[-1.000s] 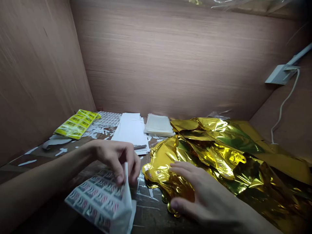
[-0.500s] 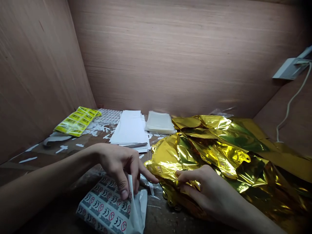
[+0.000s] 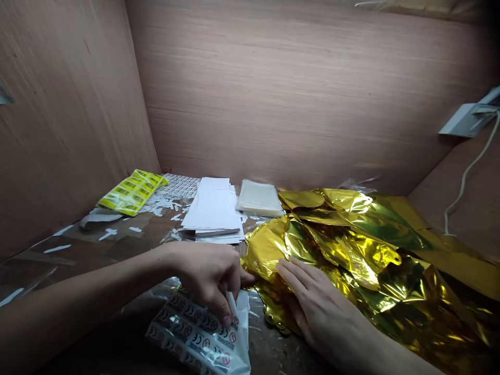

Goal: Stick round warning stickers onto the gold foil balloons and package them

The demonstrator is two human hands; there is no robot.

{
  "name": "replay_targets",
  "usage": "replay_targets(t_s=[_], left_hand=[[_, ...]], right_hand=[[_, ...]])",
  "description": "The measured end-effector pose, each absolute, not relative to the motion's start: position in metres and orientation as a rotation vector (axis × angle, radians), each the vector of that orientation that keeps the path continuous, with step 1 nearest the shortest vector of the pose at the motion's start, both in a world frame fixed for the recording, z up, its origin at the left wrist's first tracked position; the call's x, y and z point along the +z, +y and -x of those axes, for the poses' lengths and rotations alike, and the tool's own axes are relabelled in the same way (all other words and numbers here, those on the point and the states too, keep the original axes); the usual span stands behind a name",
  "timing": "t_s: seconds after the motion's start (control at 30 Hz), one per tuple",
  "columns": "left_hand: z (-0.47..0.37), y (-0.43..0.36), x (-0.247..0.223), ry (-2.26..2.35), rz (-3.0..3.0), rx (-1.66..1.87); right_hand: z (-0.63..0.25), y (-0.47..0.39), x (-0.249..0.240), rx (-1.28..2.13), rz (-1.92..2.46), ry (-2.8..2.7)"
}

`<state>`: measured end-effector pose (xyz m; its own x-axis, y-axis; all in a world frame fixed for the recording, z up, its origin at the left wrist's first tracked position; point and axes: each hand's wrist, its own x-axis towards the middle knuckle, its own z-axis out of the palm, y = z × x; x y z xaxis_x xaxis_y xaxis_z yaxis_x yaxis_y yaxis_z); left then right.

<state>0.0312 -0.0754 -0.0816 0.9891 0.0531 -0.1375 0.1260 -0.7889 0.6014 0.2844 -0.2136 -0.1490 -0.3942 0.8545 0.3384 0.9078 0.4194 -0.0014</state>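
My left hand [image 3: 213, 273] is closed on the sticker sheet [image 3: 195, 333], printed with CE marks and red circles, its thumb and fingers pinching the lifted edge. The index finger of that hand reaches to the left edge of the gold foil pile [image 3: 269, 245]. Fingers extended, my right hand [image 3: 312, 291] lies flat on the foil, with nothing seen in its grasp; its thumb is partly hidden.
Behind stand a stack of white paper [image 3: 213, 205] and a stack of clear bags [image 3: 260, 197]. Yellow label sheets [image 3: 133, 192] lie at the left among paper scraps. A white cable [image 3: 463, 179] hangs at the right wall.
My right hand has gone from pinched fingertips above the foil to lying flat on it. My left hand and the sticker sheet have shifted slightly to the right in view.
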Motion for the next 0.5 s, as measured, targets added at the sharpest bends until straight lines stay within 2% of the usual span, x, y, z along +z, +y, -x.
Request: replay_targets(t_s=[0.27, 0.5], left_hand=[[-0.036, -0.083, -0.083, 0.275, -2.521, -0.099], [-0.039, -0.086, -0.076, 0.409, -2.486, -0.194]], right_hand=[[-0.446, -0.177, -0.157, -0.132, 1.828, -2.337], [-0.544, -0.152, -0.104, -0.376, 1.941, -1.881]])
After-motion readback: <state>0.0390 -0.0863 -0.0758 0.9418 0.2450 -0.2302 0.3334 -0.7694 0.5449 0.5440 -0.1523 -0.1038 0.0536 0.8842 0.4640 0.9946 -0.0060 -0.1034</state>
